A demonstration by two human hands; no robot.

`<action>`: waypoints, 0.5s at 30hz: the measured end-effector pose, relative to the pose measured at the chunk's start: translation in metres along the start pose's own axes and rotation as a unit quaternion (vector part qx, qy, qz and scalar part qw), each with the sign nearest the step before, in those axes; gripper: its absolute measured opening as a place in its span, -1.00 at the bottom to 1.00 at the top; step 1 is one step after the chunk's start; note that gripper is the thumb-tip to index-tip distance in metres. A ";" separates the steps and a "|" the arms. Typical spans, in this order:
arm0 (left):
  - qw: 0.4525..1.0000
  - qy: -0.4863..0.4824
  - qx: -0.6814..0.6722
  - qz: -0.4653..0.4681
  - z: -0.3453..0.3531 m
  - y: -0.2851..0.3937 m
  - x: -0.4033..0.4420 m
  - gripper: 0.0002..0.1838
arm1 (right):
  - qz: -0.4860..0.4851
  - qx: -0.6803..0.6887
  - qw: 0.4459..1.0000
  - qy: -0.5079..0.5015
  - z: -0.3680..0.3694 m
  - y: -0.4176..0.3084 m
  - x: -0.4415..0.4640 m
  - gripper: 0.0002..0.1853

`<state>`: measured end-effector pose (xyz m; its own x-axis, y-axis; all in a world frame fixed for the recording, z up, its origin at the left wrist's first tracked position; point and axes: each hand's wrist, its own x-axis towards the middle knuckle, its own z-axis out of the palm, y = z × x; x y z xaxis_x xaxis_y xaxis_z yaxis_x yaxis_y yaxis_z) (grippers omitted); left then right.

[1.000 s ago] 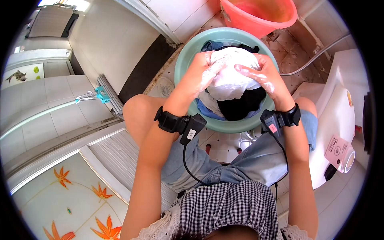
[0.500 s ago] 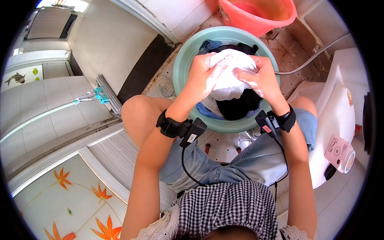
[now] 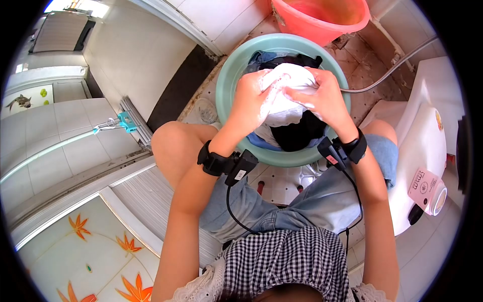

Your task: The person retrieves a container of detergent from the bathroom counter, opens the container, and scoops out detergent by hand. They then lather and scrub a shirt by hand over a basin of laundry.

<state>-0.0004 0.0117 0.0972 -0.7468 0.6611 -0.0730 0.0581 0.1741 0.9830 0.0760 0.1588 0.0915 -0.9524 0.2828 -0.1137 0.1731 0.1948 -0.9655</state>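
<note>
A soapy white cloth [image 3: 290, 75], perhaps a garment, is bunched up over a pale green basin [image 3: 229, 65]. My left hand [image 3: 255, 96] grips its left side, suds on the fingers. On the other side my right hand [image 3: 322, 96] holds it, thumb pointing inward across the cloth. Beneath lie a black garment [image 3: 300, 133], blue fabric [image 3: 264, 141] and, toward the back, denim-like cloth [image 3: 264, 58]. Some fingers of both hands are hidden behind or in the white cloth.
A red-pink bucket [image 3: 324, 22] stands just behind the basin. A grey hose [image 3: 385, 78] runs in from the right. White porcelain [image 3: 427, 116] stands at my right, with a pink-labelled container [image 3: 427, 193] on it. A mop [image 3: 127, 122] lies to the left.
My hands have come slightly closer together on the white cloth, the right one shifting left. The cloth looks more bunched between them.
</note>
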 end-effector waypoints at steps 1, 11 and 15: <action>0.999 0.012 0.007 0.038 0.003 -0.005 -0.001 -0.80 | 0.000 -0.001 1.000 -0.001 0.000 -0.002 0.000 -0.68; 0.999 -0.019 -0.014 0.025 -0.005 0.005 0.001 -0.79 | -0.085 -0.093 0.992 0.024 -0.008 -0.014 -0.002 -0.78; 0.946 0.094 0.188 0.247 -0.010 -0.005 0.005 -0.83 | -0.351 -0.250 0.895 0.115 -0.007 -0.010 -0.012 -0.80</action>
<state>-0.0110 0.0074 0.0930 -0.6698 0.5947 0.4446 0.6350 0.1485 0.7581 0.0880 0.1603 0.1042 -0.8034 0.1014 0.5868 -0.3019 0.7801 -0.5481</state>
